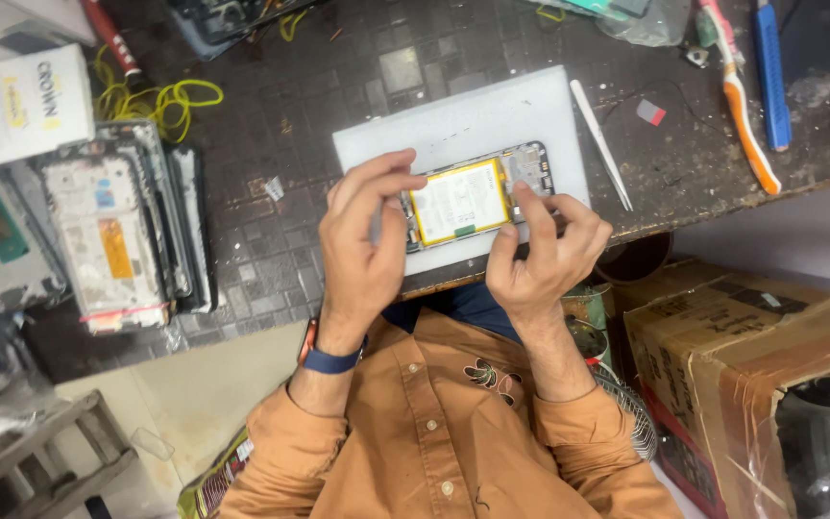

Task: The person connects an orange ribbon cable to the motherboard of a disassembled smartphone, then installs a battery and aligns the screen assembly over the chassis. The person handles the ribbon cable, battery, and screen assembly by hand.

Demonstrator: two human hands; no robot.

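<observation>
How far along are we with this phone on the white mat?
Done: the phone lies open, back cover off, yellow-edged battery and circuit board exposed.
In hand: the left hand has a grip on one end, and the right hand has fingertips on the board end.
Left: the battery sits in its frame, and the white pry tool lies unused beside the white mat.

One head camera only, looking steeply down over your own chest, close above your left hand (362, 240) and right hand (540, 255), the dark grid-patterned workbench (338, 115) filling the upper frame, your orange button shirt (434, 432) along the bottom edge
</observation>
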